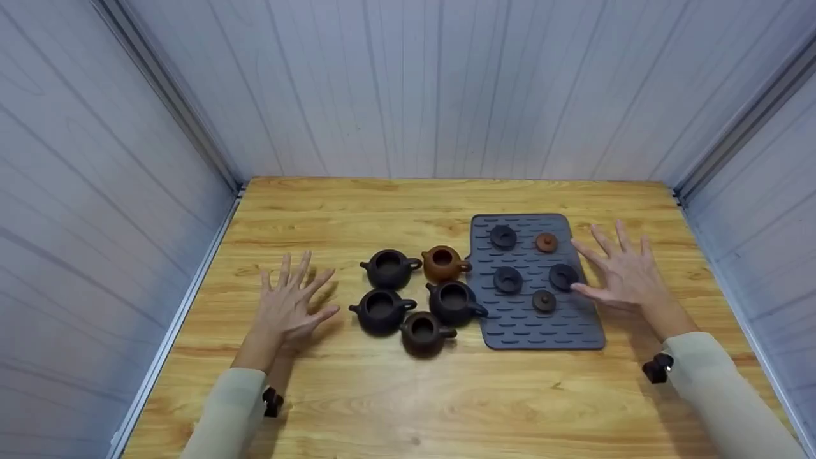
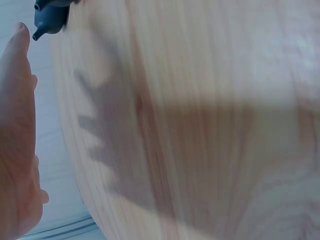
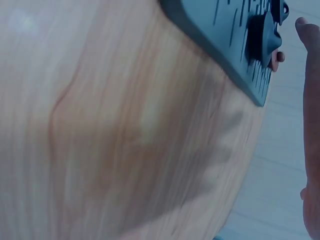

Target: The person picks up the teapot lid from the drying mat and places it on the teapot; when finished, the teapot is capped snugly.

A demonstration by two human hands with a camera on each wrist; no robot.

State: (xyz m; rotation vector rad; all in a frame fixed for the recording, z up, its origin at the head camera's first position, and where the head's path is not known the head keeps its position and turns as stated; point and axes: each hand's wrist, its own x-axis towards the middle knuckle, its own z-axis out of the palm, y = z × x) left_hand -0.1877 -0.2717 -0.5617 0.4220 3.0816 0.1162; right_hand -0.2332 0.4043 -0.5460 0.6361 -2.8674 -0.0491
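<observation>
Both hands hold nothing, their fingers spread wide. My left hand (image 1: 290,306) hovers over the wood to the left of a group of small lidless teapots, its shadow falling beneath. Three are black: a back-left teapot (image 1: 390,285), a front-left teapot (image 1: 366,322) and a right teapot (image 1: 468,317). An orange-brown teapot (image 1: 436,273) sits at the back, a dark brown teapot (image 1: 421,349) at the front. Over the right edge of a grey mat (image 1: 535,335) is my right hand (image 1: 628,274), its thumb nearest a black lid (image 1: 560,284); whether they touch I cannot tell.
Also on the mat lie two more black lids (image 1: 503,229) (image 1: 508,288), an orange-brown lid (image 1: 542,247) and a dark brown lid (image 1: 544,307). The right teapot's handle overlaps the mat's left edge. Pale panel walls (image 1: 408,95) border the wooden table (image 1: 414,408) at the back and sides.
</observation>
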